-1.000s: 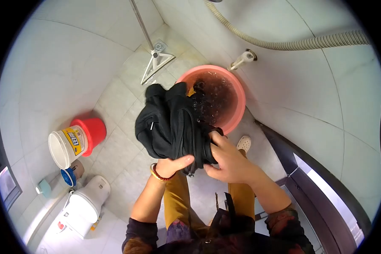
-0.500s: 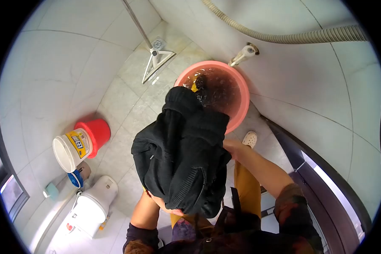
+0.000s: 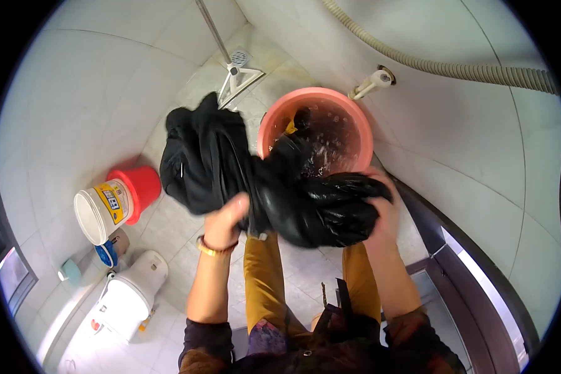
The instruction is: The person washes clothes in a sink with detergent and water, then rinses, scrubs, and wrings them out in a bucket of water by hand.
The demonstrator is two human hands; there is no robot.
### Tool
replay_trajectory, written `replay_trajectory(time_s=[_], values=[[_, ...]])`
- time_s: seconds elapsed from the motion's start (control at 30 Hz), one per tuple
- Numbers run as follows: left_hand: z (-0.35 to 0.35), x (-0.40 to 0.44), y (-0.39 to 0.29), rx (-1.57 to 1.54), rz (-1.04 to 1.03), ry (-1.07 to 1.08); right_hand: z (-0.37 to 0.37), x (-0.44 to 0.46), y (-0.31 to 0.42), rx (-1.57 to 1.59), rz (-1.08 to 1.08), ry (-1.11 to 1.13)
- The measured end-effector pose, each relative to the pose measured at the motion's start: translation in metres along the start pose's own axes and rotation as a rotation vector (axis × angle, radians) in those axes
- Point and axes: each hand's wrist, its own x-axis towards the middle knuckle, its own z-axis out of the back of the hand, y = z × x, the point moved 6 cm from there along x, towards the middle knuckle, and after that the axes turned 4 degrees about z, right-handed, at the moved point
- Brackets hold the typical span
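Observation:
A black garment (image 3: 212, 156) stretches between my two hands, in front of and partly over a pink basin (image 3: 267, 128). My left hand (image 3: 226, 223), with a bracelet at the wrist, grips the drier-looking left part, thumb on top. The right part looks wet and shiny, and my right hand (image 3: 385, 212) is wrapped round its end, slightly blurred. Inside the basin are dark water with bubbles, a dark item and a small yellow patch (image 3: 291, 126).
A floor squeegee (image 3: 234, 78) stands by the drain at the back. At left are a red bucket (image 3: 144, 190), a white tub (image 3: 93, 215) and a white bin (image 3: 134, 290). A ribbed hose (image 3: 430, 65) and a pipe (image 3: 374, 82) are at the right wall.
The garment was bunched in front of me and is now spread sideways. My right hand has moved right with its wet end, and my left hand has come back into view from beneath the cloth.

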Motion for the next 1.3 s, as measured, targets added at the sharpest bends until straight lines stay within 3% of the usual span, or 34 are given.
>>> replay_trajectory(time_s=[0.07, 0.1, 0.17, 0.2, 0.23, 0.27, 0.3, 0.33, 0.4, 0.5, 0.53, 0.6, 0.63, 0.67, 0.73, 0.8, 0.87, 0.9, 0.93, 1.0, 1.03, 1.07, 1.13, 1.23, 1.27, 1.3], values=[[0.012, 0.038, 0.015, 0.003, -0.120, -0.156, -0.043, -0.027, 0.067, -0.701, 0.927, 0.145], [0.006, 0.048, 0.013, 0.001, -0.127, -0.152, -0.071, -0.037, 0.078, -0.803, 0.987, 0.326], [-0.010, 0.060, 0.017, -0.242, 0.012, -0.047, -0.113, -0.057, 0.067, -0.941, 1.087, 0.700], [-0.015, 0.062, 0.017, -0.205, 0.104, -0.075, -0.127, -0.068, 0.054, -0.972, 1.128, 0.897], [-0.027, 0.060, 0.008, 0.151, 0.032, -0.138, -0.130, -0.071, 0.043, -0.972, 1.124, 0.903], [-0.037, 0.059, 0.002, 0.510, -0.038, -0.195, -0.132, -0.082, 0.019, -1.059, 1.161, 1.138], [-0.054, 0.058, -0.002, 1.100, -0.477, 0.132, -0.127, -0.090, -0.005, -1.139, 1.188, 1.375], [-0.061, 0.062, 0.004, 0.621, -0.121, 0.048, -0.118, -0.088, -0.015, -1.139, 1.183, 1.371], [-0.080, 0.066, 0.007, 0.623, -0.235, -0.025, -0.093, -0.084, -0.055, -1.504, 1.193, 1.624], [-0.086, 0.077, 0.028, 0.459, -0.272, -0.121, -0.049, -0.047, -0.085, -1.894, 1.359, 1.603], [-0.089, 0.078, 0.029, 0.458, -0.273, -0.118, -0.043, -0.043, -0.082, -1.898, 1.360, 1.601], [-0.084, 0.077, 0.036, 0.252, -0.198, -0.158, -0.037, -0.039, -0.067, -1.711, 1.430, 1.353], [-0.078, 0.077, 0.037, 0.261, -0.221, -0.149, -0.041, -0.043, -0.052, -1.662, 1.242, 1.329], [-0.069, 0.075, 0.047, 0.181, -0.100, -0.191, -0.052, -0.054, -0.040, -1.657, 1.232, 1.331], [-0.061, 0.074, 0.055, -0.054, -0.062, -0.236, -0.068, -0.049, -0.004, -1.465, 0.979, 0.914], [-0.065, 0.066, 0.055, -0.253, -0.084, -0.211, -0.059, -0.038, 0.017, -1.044, 0.742, 0.641], [-0.062, 0.053, 0.057, -0.342, -0.071, -0.248, -0.037, -0.022, 0.008, -0.409, 0.328, 0.332], [-0.059, 0.048, 0.059, -0.348, -0.060, -0.249, -0.030, -0.019, 0.008, -0.103, 0.279, 0.228], [-0.058, 0.044, 0.061, -0.339, -0.054, -0.248, -0.025, -0.020, 0.004, -0.095, 0.279, 0.220], [-0.060, 0.035, 0.053, -0.273, -0.248, -0.179, 0.002, -0.018, -0.014, -0.114, 0.105, -0.034], [-0.059, 0.030, 0.052, -0.183, -0.309, -0.161, 0.004, -0.023, -0.022, -0.155, -0.001, -0.062], [-0.059, 0.022, 0.053, -0.177, -0.216, -0.139, 0.009, -0.027, -0.022, -0.161, 0.006, -0.069], [-0.075, 0.010, 0.037, -0.053, -0.315, 0.006, 0.025, -0.040, -0.055, -0.167, -0.426, 0.014], [-0.071, -0.001, 0.036, 0.368, -0.352, 0.145, 0.045, -0.076, -0.098, -0.148, -1.090, 0.142], [-0.073, -0.008, 0.035, 0.560, -0.349, 0.183, 0.048, -0.075, -0.102, -0.147, -1.090, 0.140], [-0.078, -0.016, 0.031, 0.653, -0.348, 0.223, 0.043, -0.072, -0.104, 0.050, -1.044, 0.149]])
